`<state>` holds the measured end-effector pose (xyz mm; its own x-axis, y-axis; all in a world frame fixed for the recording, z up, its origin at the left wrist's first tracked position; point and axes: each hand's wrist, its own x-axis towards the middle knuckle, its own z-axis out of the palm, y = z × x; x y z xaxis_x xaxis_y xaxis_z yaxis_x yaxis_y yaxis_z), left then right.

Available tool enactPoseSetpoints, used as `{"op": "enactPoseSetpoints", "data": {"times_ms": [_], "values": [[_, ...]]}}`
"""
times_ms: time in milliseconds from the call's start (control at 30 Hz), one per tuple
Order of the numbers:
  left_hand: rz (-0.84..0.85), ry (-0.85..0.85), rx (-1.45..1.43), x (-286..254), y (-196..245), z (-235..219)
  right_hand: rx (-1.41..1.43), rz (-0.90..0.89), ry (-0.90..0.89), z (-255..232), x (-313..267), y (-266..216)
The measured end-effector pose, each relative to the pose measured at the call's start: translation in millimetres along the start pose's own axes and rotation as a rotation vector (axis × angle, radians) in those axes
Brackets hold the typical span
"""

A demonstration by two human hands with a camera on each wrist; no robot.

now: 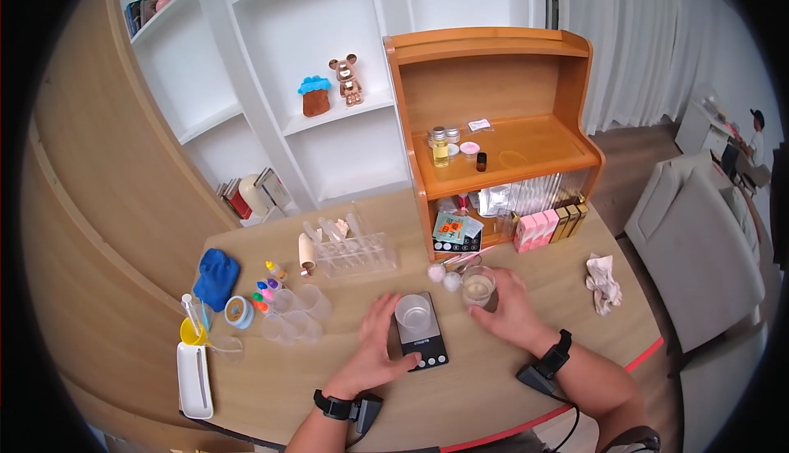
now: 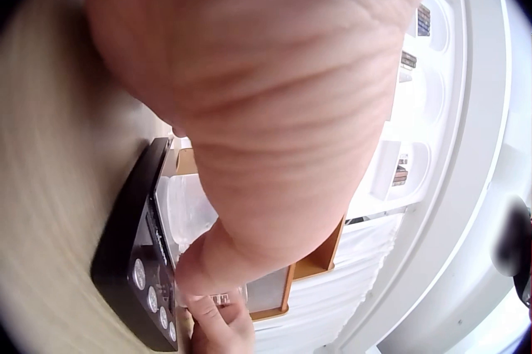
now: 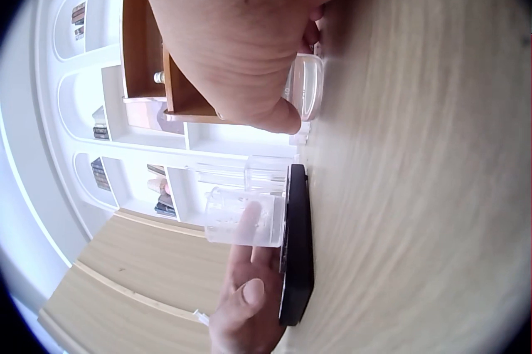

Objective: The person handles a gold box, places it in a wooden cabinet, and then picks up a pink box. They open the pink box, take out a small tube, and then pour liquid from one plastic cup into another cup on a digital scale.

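Observation:
A black digital scale (image 1: 429, 349) lies on the table and carries a clear plastic cup (image 1: 413, 314). My left hand (image 1: 371, 354) rests along the scale's left side, fingers spread, with the thumb tip over the row of round buttons at its front. That thumb also shows close to the buttons in the left wrist view. To the right of the scale, my right hand (image 1: 511, 315) grips a small glass cup (image 1: 478, 288) holding some pale liquid. In the right wrist view the glass cup (image 3: 308, 88) stands low at the tabletop, thumb against its side.
On the left stand several empty plastic cups (image 1: 283, 321), dropper bottles, a yellow funnel (image 1: 193, 332) and a white tray (image 1: 195, 381). A clear rack (image 1: 357, 256) with tubes is behind. A wooden shelf unit (image 1: 493, 177) borders the back; a crumpled cloth (image 1: 604, 283) lies right.

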<state>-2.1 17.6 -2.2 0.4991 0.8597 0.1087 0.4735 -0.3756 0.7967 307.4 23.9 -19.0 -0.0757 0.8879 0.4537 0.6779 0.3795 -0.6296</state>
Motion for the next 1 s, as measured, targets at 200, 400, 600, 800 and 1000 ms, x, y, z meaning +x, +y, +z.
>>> {"op": "enactPoseSetpoints", "data": {"times_ms": [200,400,600,800,1000], "values": [[0.066,0.230,-0.062,6,-7,17,0.126,-0.020,0.035,-3,2,-9],[0.053,0.301,-0.043,8,-3,22,0.160,-0.117,0.001,-2,-1,-35],[0.069,0.388,-0.021,11,-4,28,0.263,-0.050,0.013,9,-6,-45],[0.077,0.405,0.029,11,-8,31,0.101,-0.239,0.022,-3,4,-54],[0.092,0.414,0.027,11,-9,32,0.081,-0.233,-0.006,-7,3,-59]]}}
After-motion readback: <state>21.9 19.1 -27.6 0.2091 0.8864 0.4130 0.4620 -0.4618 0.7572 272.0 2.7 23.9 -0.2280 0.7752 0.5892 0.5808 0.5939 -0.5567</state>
